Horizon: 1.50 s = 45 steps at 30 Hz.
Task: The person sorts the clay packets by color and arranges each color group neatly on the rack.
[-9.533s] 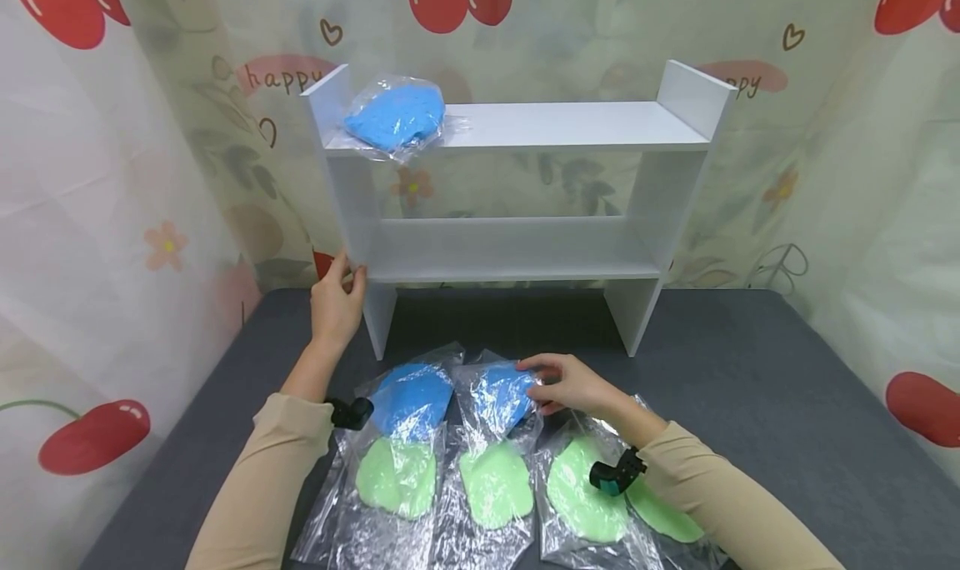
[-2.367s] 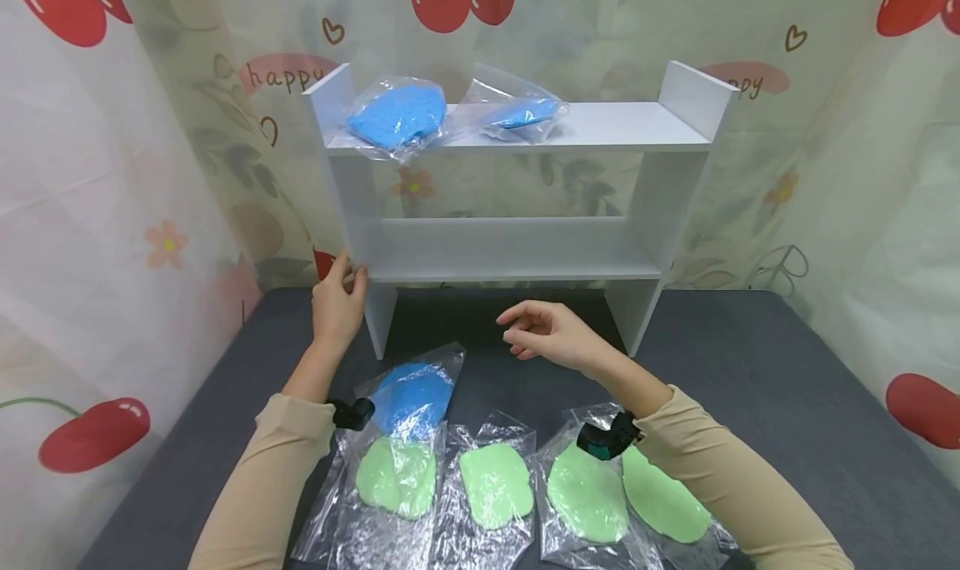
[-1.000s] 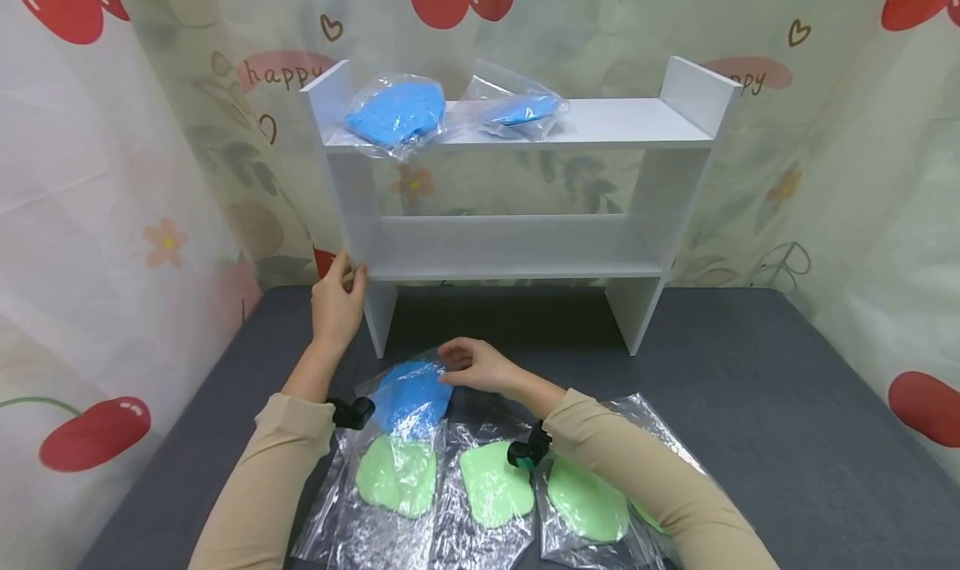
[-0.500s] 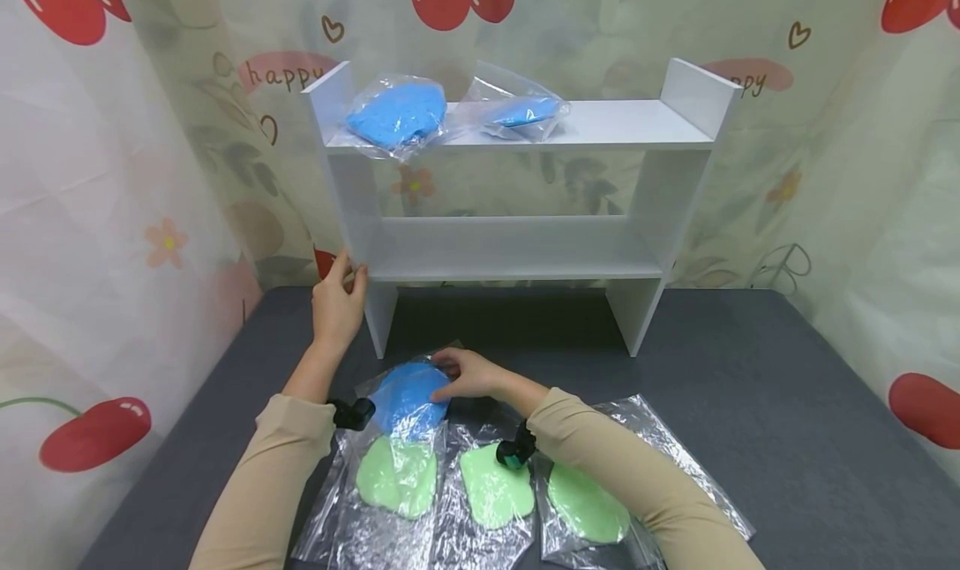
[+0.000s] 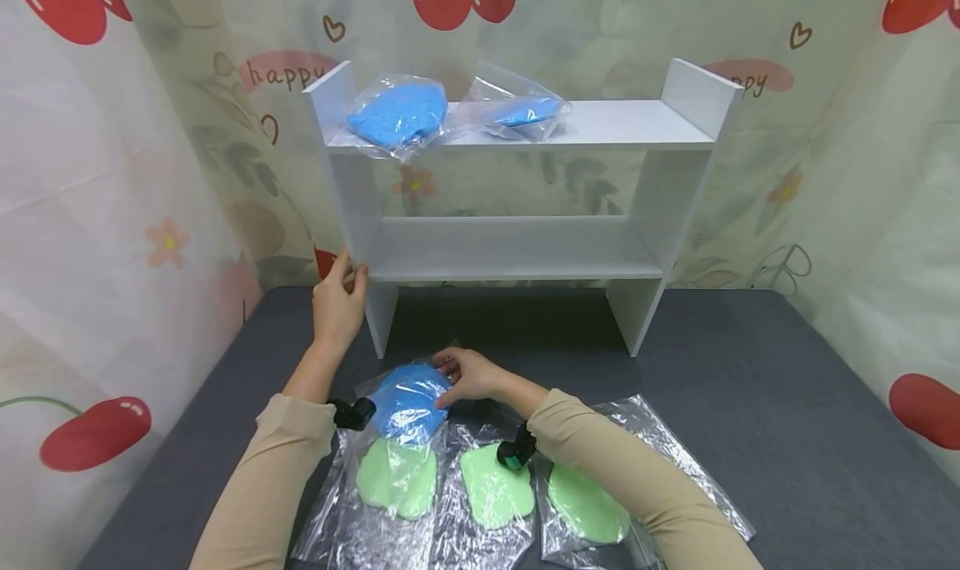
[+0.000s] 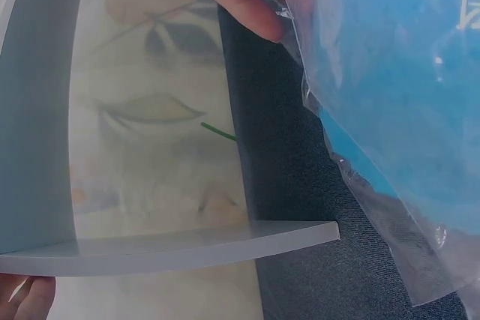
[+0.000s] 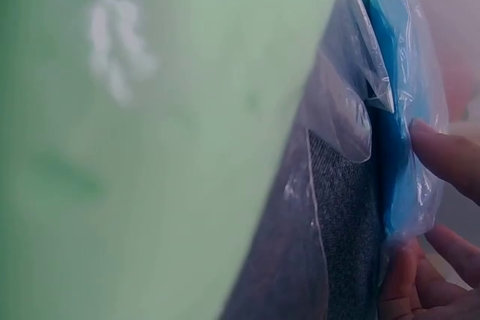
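Observation:
In the head view my left hand [image 5: 337, 307] touches the outer side of the white shelf's [image 5: 517, 274] left upright with its fingertips. The left wrist view shows those fingers [image 6: 34, 301] against the panel. My right hand [image 5: 480, 374] pinches the right edge of a clear plastic bag with a flat blue piece [image 5: 408, 403] inside. In the right wrist view, thumb and fingers hold the blue-filled bag [image 7: 409, 177], which looks tilted up. Below it lies a bagged light green piece [image 5: 397, 478], partly overlapped by the blue bag's clear plastic.
Two blue-filled bags, a left one [image 5: 397, 116] and a flatter one [image 5: 525, 112], lie on the top shelf. More bagged green pieces, a middle one [image 5: 497, 487] and a right one [image 5: 585, 503], lie on the dark table [image 5: 750, 403]. My right sleeve covers part of the row.
A second blue bag has come onto the top shelf from the table. My right hand has since moved left and taken hold of the remaining table blue bag. My left hand stays put.

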{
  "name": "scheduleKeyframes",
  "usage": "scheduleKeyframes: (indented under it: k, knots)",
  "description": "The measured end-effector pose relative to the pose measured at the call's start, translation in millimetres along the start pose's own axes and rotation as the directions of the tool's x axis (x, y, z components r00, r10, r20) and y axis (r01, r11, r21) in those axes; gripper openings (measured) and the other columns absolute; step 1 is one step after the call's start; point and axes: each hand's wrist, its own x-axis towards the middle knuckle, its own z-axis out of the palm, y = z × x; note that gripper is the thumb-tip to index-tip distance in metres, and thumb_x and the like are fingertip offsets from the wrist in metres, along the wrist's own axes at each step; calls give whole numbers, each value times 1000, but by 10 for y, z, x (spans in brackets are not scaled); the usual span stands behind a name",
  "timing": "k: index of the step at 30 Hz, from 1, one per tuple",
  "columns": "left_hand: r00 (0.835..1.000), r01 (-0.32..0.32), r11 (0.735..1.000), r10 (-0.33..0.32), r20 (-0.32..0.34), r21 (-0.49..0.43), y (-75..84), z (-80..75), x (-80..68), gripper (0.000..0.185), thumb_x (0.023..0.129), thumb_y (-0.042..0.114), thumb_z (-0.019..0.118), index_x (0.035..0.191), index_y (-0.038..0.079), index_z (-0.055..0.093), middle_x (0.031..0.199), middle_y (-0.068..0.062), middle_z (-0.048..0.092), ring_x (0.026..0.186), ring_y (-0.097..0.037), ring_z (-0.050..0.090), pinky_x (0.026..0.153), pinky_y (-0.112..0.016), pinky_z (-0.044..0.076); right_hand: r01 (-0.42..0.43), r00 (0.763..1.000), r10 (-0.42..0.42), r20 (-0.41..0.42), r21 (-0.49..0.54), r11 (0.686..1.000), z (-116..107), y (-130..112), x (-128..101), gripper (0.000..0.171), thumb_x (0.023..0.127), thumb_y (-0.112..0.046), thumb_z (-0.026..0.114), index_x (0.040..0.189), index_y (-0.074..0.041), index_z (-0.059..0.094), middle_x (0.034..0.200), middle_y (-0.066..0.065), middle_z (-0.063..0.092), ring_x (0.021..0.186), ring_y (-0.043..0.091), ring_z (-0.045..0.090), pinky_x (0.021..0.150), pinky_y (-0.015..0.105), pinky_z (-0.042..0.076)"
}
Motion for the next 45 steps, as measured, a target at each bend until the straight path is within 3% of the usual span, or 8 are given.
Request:
scheduleKeyframes:
  k: [9,14,20,33,39,45]
  knots:
    - [1000,-4,1000,4,3,6,9,-3,-3,46,97,18,48,142,17,41,124,-22,60,99,-38,65,78,-50,54,-61,998,61,7,-1,998,25,-5,16,79,66,-9,84,134,-5,45,114,13,58,105,24,56,84,33,50]
    - [1000,-7,1000,7,9,-2,3,-6,-5,46,97,19,48,143,18,40,125,-21,60,100,-38,65,78,-50,54,-80,997,81,6,-34,996,16,-13,1,82,66,-12,84,136,-1,43,120,16,58,112,27,55,92,37,48]
    - [1000,-11,1000,11,9,-6,7,-4,-11,46,97,19,49,143,19,41,124,-21,60,100,-38,65,76,-50,54,-82,996,83,13,-67,994,-21,-17,-40,73,68,-16,83,130,3,50,123,15,57,114,26,55,96,38,47]
    - [1000,1,1000,-1,9,10,8,-7,-1,45,97,20,48,142,20,42,123,-19,62,97,-37,67,74,-49,54,-40,999,40,1,-24,999,-112,0,-140,54,76,-14,76,123,-1,52,118,13,58,111,27,56,92,38,49]
    - [1000,2,1000,-2,9,8,16,-12,-3,45,97,20,48,142,20,42,123,-19,61,98,-37,66,75,-49,54,-70,997,71,-26,37,997,-185,11,-216,57,80,-13,73,129,-2,46,130,19,52,124,33,49,98,44,46]
    - [1000,-2,1000,2,13,15,9,-12,-6,44,98,21,47,142,19,42,124,-18,61,98,-37,66,73,-49,54,-58,997,61,-41,78,995,-285,15,-306,55,81,-13,71,129,-3,46,133,21,50,126,35,48,95,44,49]
